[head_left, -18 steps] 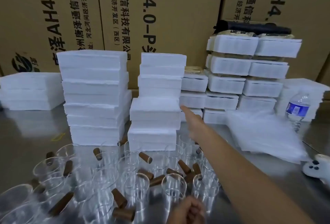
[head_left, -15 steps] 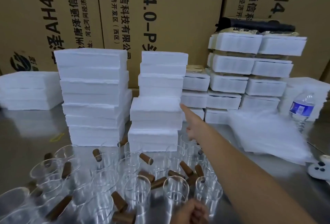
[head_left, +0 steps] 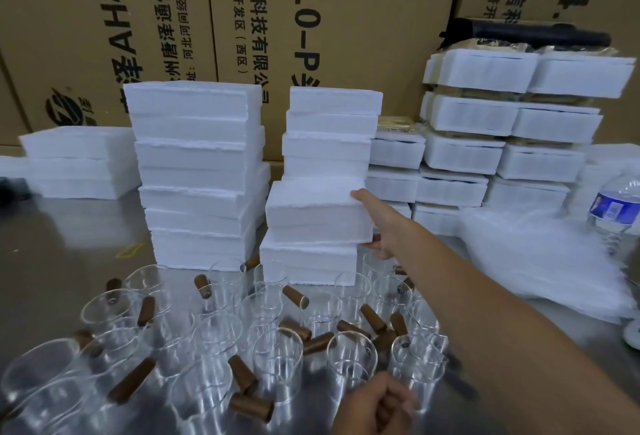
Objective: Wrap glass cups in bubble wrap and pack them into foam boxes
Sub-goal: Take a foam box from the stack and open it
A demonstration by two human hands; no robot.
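A stacked white foam box (head_left: 318, 218) is pinched at its right end by the fingers (head_left: 360, 196) of the right hand (head_left: 382, 226). The left hand (head_left: 372, 407) is curled, its hold unclear.

I count one water bottle (head_left: 614, 207), one heap of bubble wrap (head_left: 540, 261), three printed cartons (head_left: 363, 19) and two tall front stacks of foam boxes (head_left: 197, 175). The glass cups (head_left: 277, 362) overlap, so I can only say well over a dozen.

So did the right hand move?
Yes. The right hand went forward to the middle stack. Earlier its fingertip was just beside a box there; now it pinches that box's right edge.
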